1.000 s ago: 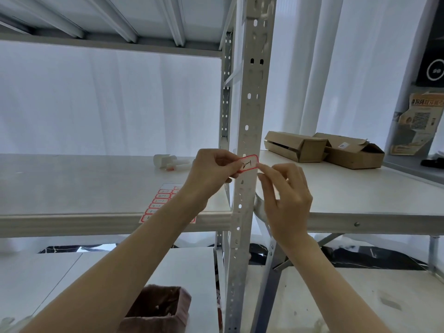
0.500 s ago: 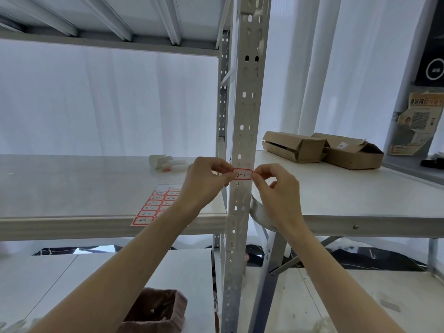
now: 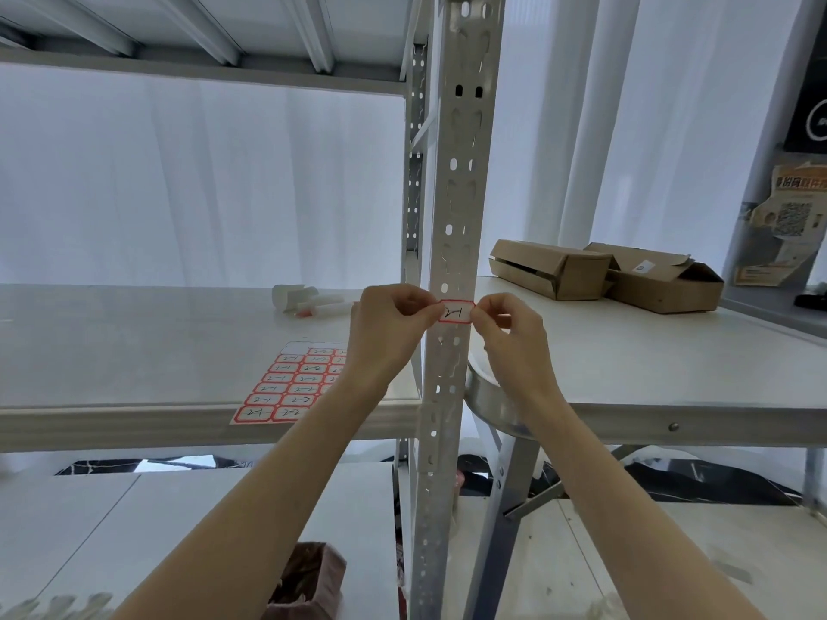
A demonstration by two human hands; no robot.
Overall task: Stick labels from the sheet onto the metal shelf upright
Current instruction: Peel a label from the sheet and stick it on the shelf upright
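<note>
Shelf: one sheet; two hands pinch one label.

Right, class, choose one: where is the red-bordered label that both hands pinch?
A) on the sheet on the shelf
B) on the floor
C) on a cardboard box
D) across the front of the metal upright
D: the left hand and right hand pinch the label by its ends across the front of the metal upright, apart from the sheet.
</note>
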